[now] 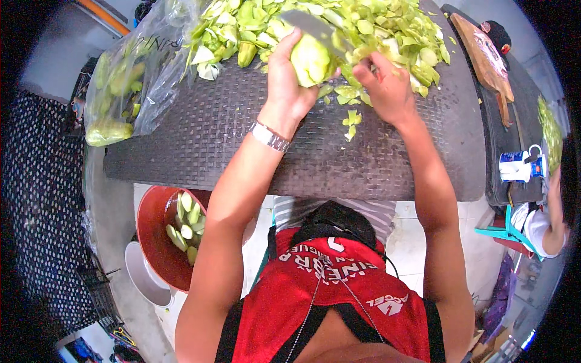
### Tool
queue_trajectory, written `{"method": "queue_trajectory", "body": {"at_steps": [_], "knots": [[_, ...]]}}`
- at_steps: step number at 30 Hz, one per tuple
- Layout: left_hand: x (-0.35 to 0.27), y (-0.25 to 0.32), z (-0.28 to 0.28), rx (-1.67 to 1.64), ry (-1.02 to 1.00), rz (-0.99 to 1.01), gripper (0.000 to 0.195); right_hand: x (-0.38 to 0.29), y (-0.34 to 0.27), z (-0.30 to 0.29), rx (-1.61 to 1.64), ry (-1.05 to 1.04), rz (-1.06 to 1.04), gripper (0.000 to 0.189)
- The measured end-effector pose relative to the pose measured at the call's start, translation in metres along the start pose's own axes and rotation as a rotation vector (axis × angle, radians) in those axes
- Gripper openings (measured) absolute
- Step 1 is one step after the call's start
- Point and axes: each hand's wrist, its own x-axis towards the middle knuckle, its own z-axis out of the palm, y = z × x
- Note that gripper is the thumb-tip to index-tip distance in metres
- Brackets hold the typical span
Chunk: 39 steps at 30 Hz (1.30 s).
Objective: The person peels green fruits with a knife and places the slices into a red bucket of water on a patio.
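Observation:
My left hand (292,75) holds a partly peeled pale green chayote (311,61) above the woven-pattern dark table (218,131). Just right of it, my right hand (386,86) is closed on a knife, whose blurred broad blade (313,27) reaches up and left over the chayote; its handle is mostly hidden by the fingers. Green peelings (386,22) lie heaped along the far part of the table, and a few scraps (351,121) lie nearer me. A clear plastic bag (159,100) at the left holds several unpeeled chayotes (109,131).
Below the table's left edge stands a red bucket (152,245) with peeled chayotes in water, beside a whitish pail (145,281). Right, a second dark table (499,136) bears a wooden board (481,50) and a blue-and-white mug (515,166). Another person's arm (554,204) shows at far right.

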Motion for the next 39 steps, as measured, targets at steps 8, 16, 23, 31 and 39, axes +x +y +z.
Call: {"method": "queue_trajectory", "body": {"at_steps": [8, 16, 23, 31, 39], "knots": [[0.002, -0.011, -0.009, 0.033, -0.018, 0.060, 0.040, -0.009, -0.009, 0.009, -0.141, -0.046, -0.206, 0.049], [-0.006, -0.002, 0.006, 0.154, 0.024, 0.046, 0.045, 0.014, 0.027, -0.006, -0.187, 0.094, -0.033, 0.059], [-0.002, -0.010, -0.003, 0.090, -0.051, 0.094, 0.039, -0.008, -0.005, 0.014, -0.019, -0.033, -0.245, 0.058], [-0.008, -0.002, 0.002, 0.192, 0.020, 0.043, 0.046, 0.009, 0.029, 0.003, -0.161, 0.059, -0.105, 0.063], [-0.011, -0.002, 0.007, 0.094, -0.024, -0.024, 0.038, 0.011, 0.026, -0.002, -0.088, 0.030, -0.159, 0.061]]}}
